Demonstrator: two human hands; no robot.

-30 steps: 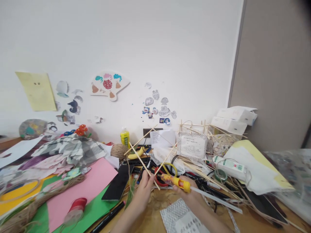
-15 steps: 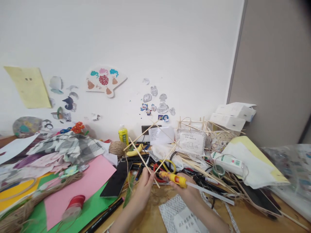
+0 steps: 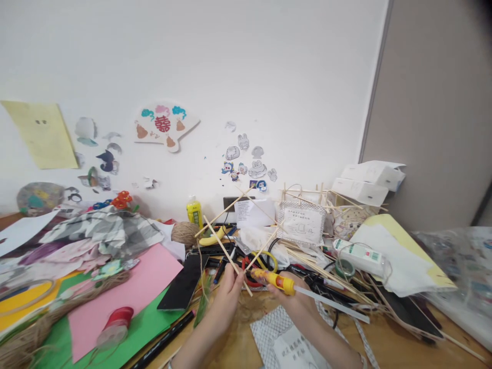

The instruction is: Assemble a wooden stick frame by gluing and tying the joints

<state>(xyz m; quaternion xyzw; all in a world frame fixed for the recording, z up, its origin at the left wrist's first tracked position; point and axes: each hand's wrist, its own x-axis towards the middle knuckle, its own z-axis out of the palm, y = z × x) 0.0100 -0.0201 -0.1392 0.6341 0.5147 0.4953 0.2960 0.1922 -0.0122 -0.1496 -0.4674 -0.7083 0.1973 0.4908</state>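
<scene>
Head view: left fingers (image 3: 230, 278) pinch pale crossed-stick frame (image 3: 217, 239); right fingers (image 3: 277, 294) wrap yellow glue gun (image 3: 281, 281).

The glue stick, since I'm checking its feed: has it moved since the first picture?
Yes, leftward: the rear end of the glue stick is nearer the green tape roll than before.

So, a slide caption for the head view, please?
Left hand holding wooden sticks, right hand a glue gun, over a cluttered table.

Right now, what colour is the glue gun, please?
The glue gun is mostly yellow; see head view.
</scene>
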